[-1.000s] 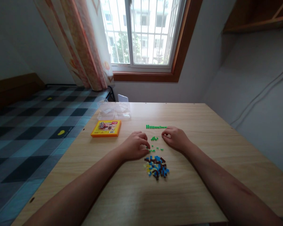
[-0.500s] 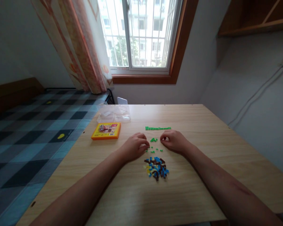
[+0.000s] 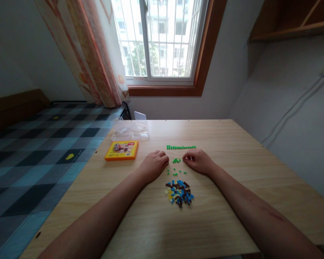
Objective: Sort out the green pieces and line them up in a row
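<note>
My left hand (image 3: 156,164) rests on the table with its fingers curled together, left of a small heap of green toy bricks (image 3: 176,160). Whatever lies under its fingers, if anything, is hidden. On the heap's right side, my right hand (image 3: 197,160) has thumb and forefinger pinched close to the bricks; I cannot make out anything between the tips. Several loose green bricks (image 3: 174,169) lie scattered nearer to me. Beyond the hands stands a neat row of green bricks (image 3: 181,147), its right end just past my right knuckles.
Closer to me lies a mixed pile of blue, brown and yellow bricks (image 3: 180,192). A yellow box (image 3: 122,150) lies at the left, with a clear plastic case (image 3: 130,130) behind it on the wooden table (image 3: 218,223). A checked bed (image 3: 43,144) adjoins the left side.
My left hand has drawn back slightly to the left, away from the loose green bricks, and its fingers have folded in. My right hand has shifted very slightly toward the green heap.
</note>
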